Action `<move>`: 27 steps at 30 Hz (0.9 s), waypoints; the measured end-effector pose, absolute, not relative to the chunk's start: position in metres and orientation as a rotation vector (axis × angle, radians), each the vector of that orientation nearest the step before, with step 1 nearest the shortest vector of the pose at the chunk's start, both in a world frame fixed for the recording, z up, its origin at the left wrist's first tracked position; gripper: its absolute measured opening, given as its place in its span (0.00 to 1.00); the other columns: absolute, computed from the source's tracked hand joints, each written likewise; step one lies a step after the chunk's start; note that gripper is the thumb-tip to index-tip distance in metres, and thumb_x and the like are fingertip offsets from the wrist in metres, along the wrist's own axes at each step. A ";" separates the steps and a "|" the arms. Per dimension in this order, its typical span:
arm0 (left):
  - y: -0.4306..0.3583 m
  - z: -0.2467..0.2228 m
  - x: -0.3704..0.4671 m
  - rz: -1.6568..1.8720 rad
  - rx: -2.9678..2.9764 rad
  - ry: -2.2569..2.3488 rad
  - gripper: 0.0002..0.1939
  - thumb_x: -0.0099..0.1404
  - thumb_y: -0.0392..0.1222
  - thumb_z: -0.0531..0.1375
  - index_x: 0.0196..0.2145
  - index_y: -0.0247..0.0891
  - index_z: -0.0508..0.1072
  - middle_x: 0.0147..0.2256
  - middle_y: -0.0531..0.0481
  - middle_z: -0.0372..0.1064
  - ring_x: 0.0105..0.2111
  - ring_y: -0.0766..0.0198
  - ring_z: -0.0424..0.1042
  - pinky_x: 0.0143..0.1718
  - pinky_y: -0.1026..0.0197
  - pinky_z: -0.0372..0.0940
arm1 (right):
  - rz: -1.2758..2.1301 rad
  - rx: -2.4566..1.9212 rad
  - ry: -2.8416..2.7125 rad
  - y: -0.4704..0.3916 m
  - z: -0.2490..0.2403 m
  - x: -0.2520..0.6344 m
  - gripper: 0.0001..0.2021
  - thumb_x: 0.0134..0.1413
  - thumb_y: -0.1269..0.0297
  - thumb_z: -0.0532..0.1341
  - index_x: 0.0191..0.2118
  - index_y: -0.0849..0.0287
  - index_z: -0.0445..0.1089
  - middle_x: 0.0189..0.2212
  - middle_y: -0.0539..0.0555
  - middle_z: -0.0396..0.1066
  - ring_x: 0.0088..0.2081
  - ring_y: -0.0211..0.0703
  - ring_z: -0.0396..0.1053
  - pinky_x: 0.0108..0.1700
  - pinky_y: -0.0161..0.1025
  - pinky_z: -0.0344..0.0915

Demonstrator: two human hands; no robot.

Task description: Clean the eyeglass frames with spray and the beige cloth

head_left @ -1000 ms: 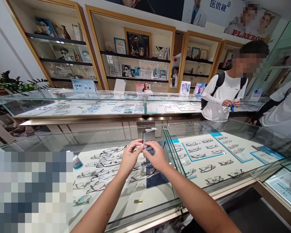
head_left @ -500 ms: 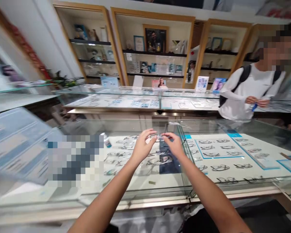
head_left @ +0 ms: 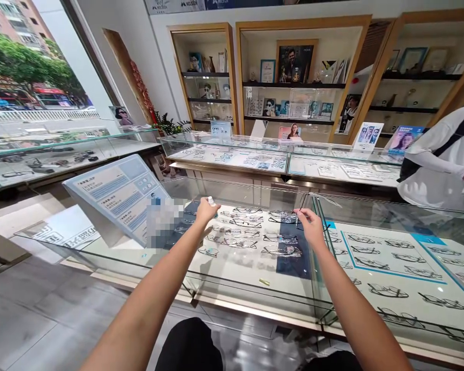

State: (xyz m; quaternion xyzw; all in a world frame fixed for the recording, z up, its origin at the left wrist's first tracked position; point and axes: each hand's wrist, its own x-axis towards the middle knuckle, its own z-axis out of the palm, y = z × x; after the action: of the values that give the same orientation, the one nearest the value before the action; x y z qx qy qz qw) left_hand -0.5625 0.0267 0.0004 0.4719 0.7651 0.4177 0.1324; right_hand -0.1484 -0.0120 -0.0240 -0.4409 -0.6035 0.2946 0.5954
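My left hand (head_left: 206,211) is closed around a small bottle on the glass counter; only its white cap (head_left: 211,200) shows above the fingers. My right hand (head_left: 311,225) pinches a dark, thin-framed pair of eyeglasses (head_left: 302,202) by the frame, one temple pointing up. The held glasses are above the counter, and their lenses overlap the frames seen behind them. Under the glass top lie several rows of eyeglasses (head_left: 239,241), partly on a dark blue panel (head_left: 294,260).
A blue-and-white sign (head_left: 116,193) stands tilted at the left. Beside my right arm, another glass case holds eyeglasses (head_left: 386,290). Farther back are a second counter (head_left: 232,157) and wooden shelves (head_left: 303,23). A person in white (head_left: 436,154) stands at the far right.
My hands have moved apart from the glasses they were both at. The left has gone left to the small bottle; the right keeps the eyeglasses. My view has turned left.
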 end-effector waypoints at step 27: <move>0.006 0.032 -0.354 1.186 1.224 0.636 0.33 0.67 0.74 0.47 0.25 0.42 0.65 0.23 0.51 0.56 0.26 0.60 0.61 0.28 0.56 0.62 | 0.955 -0.867 -1.369 -0.011 -0.005 -0.154 0.14 0.62 0.48 0.64 0.35 0.53 0.76 0.42 0.54 0.82 0.47 0.52 0.75 0.52 0.45 0.67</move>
State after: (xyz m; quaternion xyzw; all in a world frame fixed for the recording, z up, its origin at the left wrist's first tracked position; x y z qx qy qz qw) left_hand -0.3544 0.0064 0.0322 0.5311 0.2759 0.5145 0.6141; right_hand -0.1539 -0.0111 -0.0054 -0.3722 -0.5879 0.4103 0.5895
